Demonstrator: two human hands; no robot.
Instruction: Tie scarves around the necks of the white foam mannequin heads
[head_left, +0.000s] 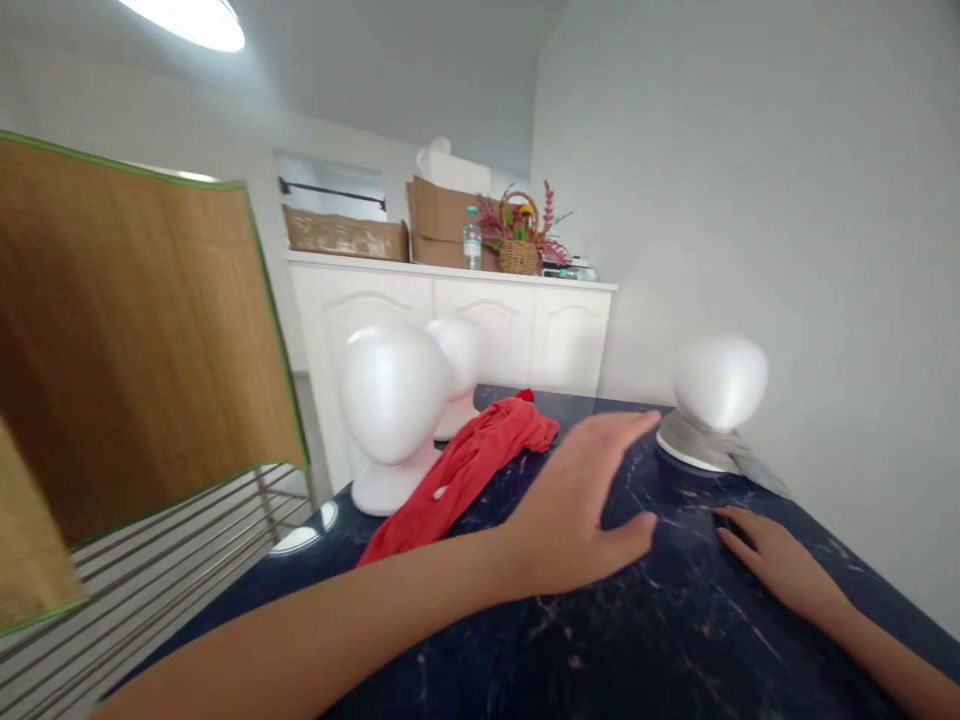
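My left hand (574, 505) reaches over the dark blue marbled table (540, 650), fingers stretched out and thumb apart, holding nothing. To its right, my right hand (784, 565) is low over the tabletop with fingers extended and a gap at the thumb; whether it touches the surface I cannot tell. Left of my left hand lies a crumpled red cloth item (480, 450) with a small red tuft at its far end. Beyond my right hand stands a smooth white mannequin head (721, 380), with a grey cloth strip (697, 438) around its base.
Two more white mannequin heads, a nearer one (394, 395) and a farther one (459, 355), stand at the table's left side. A white cabinet (484, 325) behind bears cardboard boxes (439, 220), a bottle (472, 240) and a flower basket (519, 255). A metal rack (172, 540) is at left.
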